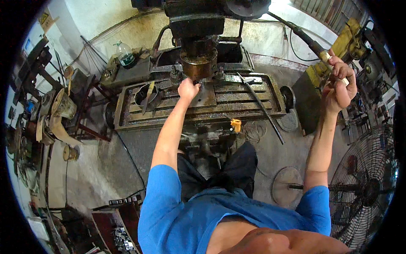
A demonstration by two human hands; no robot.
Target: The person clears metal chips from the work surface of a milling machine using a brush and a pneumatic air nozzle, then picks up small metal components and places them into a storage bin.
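Observation:
My left hand reaches forward to just under the spindle head of a large machine. Its fingers are closed, and what they hold, if anything, is hidden. Raised at the right, my right hand wraps around the pale end of a long dark lever, which slopes down from the machine's top. Below the spindle lies the slotted metal machine table, scattered with chips. On its left part stands an open container with a flat strip across it. A long metal bar leans over the table's front right edge.
A yellow object sits at the table's front. To the right are a yellow-and-dark machine and a large caged fan close to my right arm. A clear plastic bottle stands back left; a cluttered rack is at the left.

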